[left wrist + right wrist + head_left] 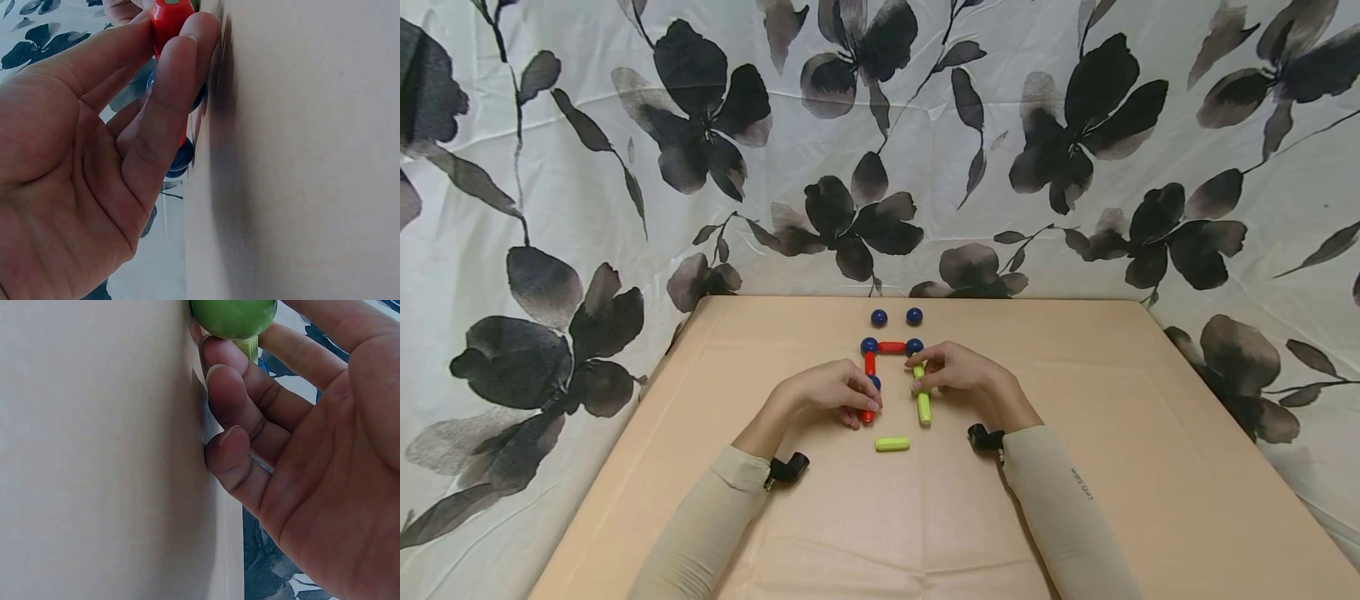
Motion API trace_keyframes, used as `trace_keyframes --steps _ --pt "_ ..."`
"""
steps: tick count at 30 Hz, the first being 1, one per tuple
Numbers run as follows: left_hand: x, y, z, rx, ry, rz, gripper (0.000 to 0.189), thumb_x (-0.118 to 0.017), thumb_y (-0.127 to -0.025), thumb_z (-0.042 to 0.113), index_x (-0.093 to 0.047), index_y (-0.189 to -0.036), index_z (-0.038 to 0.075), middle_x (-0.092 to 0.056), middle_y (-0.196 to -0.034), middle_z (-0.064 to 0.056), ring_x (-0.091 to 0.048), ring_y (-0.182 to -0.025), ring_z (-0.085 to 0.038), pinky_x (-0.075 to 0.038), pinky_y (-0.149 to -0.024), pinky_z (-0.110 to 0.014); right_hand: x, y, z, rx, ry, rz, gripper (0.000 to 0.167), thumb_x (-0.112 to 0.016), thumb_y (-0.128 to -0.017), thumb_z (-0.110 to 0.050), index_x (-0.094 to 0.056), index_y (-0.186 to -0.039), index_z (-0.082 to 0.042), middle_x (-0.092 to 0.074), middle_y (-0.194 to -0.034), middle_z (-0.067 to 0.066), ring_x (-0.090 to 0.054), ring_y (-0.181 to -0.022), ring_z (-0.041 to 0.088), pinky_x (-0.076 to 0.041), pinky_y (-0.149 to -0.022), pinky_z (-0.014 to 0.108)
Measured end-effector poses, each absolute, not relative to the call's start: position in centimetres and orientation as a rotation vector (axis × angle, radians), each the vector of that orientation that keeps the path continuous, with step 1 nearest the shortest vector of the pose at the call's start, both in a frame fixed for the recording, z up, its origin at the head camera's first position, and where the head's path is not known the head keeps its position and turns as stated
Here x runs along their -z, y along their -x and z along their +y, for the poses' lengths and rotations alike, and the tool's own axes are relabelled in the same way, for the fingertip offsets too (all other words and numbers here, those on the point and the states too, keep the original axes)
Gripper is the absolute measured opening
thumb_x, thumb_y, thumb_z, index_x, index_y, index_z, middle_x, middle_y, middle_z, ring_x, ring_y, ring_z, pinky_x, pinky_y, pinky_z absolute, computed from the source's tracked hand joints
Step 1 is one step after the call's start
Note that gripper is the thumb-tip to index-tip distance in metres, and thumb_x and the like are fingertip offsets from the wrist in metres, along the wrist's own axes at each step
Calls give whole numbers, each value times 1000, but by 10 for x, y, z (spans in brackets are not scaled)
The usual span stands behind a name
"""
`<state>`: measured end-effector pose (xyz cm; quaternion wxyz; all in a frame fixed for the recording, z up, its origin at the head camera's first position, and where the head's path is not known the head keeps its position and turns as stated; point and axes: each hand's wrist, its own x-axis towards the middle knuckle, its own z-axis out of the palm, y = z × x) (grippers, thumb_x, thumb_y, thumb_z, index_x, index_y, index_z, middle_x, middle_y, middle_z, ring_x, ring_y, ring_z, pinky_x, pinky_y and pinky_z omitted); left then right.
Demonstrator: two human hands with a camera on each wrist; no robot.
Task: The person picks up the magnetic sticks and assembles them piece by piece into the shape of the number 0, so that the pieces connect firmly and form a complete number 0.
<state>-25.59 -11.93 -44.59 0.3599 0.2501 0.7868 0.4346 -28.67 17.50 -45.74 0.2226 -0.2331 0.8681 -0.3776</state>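
The left hand (pixel 833 387) pinches a red stick (pixel 868 417); the right hand (pixel 961 369), a green stick (pixel 919 372). Only the left wrist view shows red's pale tip (pixel 171 2).

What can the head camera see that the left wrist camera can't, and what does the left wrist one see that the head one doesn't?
Only the head view shows both beige sleeves, the black wrist cameras and the lime sticks at full length.

Only the left wrist view shows the palm side of the left hand, big and close.

Both show that hand's fingers pinching a red stick, plus blue balls, the table and the flowery cloth.
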Motion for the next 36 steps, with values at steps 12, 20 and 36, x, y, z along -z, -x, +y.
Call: trace_keyframes --steps 12,20,36 --pt "437 252 -119 -1032 -663 2135 17 -73 -98 22 -82 -110 14 -79 -87 -12 -74 -65 -29 -60 -61 -34 459 285 174 1038 627 2410 42 -79 -93 -31 -71 -134 -21 -61 -92 6 -56 -86 24 -47 -73 32" --pt "431 254 -120 -1052 -680 2266 18 -72 -99 21 -81 -112 11 -74 -75 -14 -70 -63 -30 -60 -63 -34 459 284 174 1025 643 2413 42 -78 -94 -32 -71 -134 -20 -60 -91 6 -56 -84 23 -47 -72 31" --pt "481 307 -115 -1323 -532 2714 39 -66 -103 30 -66 -138 13 -70 -122 -9 -63 -110 -27 -52 -96 -43 460 283 172 1057 611 2393 41 -78 -94 -31 -71 -133 -20 -61 -92 6 -56 -83 23 -49 -71 30"
